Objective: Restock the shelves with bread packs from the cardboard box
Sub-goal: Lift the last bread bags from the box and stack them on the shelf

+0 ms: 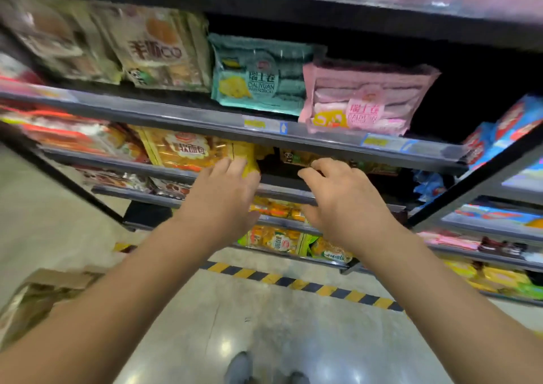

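Both of my hands reach into the third shelf (282, 189) of a black rack. My left hand (221, 198) grips the right edge of a yellow bread pack (188, 151) that stands on that shelf. To its right, my right hand (345, 200) has its fingers curled on the front edge of a dark bread pack with a panda print (296, 157), which lies in a shadowed gap. The open cardboard box (44, 292) stands on the floor at the lower left, partly behind my left forearm; its contents are blurred.
The shelf above holds a teal pack (261, 75), a pink pack (364, 98) and beige packs (158, 48), with dark free room to the right of the pink one. Lower shelves carry orange packs (279, 239). Yellow-black tape (293, 282) marks the floor. A second rack (499, 222) adjoins on the right.
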The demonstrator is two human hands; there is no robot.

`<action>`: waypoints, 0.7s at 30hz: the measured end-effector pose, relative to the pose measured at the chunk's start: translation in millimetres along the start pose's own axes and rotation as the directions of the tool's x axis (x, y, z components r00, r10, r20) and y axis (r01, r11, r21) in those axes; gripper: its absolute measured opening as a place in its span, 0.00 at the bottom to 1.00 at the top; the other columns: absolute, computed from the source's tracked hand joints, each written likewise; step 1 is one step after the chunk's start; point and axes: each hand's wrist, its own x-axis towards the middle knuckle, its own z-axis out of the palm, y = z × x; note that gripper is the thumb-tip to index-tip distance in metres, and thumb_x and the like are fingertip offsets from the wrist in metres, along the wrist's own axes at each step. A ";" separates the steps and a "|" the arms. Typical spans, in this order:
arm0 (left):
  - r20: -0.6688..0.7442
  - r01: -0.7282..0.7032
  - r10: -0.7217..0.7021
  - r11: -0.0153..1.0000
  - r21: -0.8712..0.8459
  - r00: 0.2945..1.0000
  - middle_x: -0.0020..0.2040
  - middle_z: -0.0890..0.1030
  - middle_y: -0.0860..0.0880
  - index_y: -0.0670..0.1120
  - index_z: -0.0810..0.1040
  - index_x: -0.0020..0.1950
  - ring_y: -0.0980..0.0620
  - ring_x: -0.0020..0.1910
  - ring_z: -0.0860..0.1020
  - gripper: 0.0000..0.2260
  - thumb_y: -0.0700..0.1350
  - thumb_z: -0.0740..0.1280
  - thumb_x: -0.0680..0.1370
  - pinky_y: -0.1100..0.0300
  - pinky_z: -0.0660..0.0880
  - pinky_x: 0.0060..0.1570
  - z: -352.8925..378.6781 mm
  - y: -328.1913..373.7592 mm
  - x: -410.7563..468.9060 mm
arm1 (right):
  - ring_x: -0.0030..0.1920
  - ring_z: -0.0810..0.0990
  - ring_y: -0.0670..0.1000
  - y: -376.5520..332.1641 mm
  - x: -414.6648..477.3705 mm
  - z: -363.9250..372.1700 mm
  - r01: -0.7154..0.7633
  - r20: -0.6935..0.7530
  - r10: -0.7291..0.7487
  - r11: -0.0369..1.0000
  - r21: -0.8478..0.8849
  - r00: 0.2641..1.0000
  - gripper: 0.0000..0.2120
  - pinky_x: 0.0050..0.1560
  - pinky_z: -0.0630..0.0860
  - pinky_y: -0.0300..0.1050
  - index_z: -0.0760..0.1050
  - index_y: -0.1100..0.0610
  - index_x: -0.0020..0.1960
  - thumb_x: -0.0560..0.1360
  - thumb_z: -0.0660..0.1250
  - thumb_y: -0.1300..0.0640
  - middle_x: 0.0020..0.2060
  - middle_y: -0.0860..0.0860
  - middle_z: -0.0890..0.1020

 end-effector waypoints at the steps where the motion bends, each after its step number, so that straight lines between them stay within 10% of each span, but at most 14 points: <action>1: 0.000 0.025 -0.025 1.000 -0.005 1.000 0.83 0.59 0.45 0.51 0.64 0.80 0.42 0.81 0.59 0.27 0.60 0.63 0.84 0.44 0.62 0.79 -8.0 -3.2 -16.9 | 0.72 0.69 0.58 -8.2 -9.4 -11.2 0.006 -0.005 -0.006 1.000 0.013 1.000 0.25 0.69 0.67 0.54 0.67 0.53 0.76 0.81 0.65 0.48 0.72 0.54 0.70; 9: -0.033 0.344 -0.350 0.932 -0.113 0.936 0.79 0.64 0.47 0.52 0.64 0.80 0.43 0.78 0.64 0.30 0.62 0.65 0.82 0.47 0.64 0.77 -22.0 -25.9 -144.4 | 0.66 0.74 0.57 -84.0 -40.9 -51.9 0.249 -0.060 -0.244 0.965 0.081 0.968 0.23 0.64 0.71 0.53 0.70 0.51 0.72 0.79 0.68 0.46 0.67 0.52 0.74; 21: 0.155 0.786 -0.775 0.575 -0.229 0.612 0.81 0.63 0.47 0.52 0.66 0.79 0.43 0.80 0.61 0.28 0.61 0.65 0.82 0.47 0.60 0.78 24.4 -81.5 -332.7 | 0.70 0.71 0.52 -268.2 -57.6 -41.6 0.675 0.015 -0.685 0.721 0.158 0.729 0.27 0.68 0.71 0.52 0.66 0.46 0.76 0.79 0.66 0.44 0.71 0.46 0.71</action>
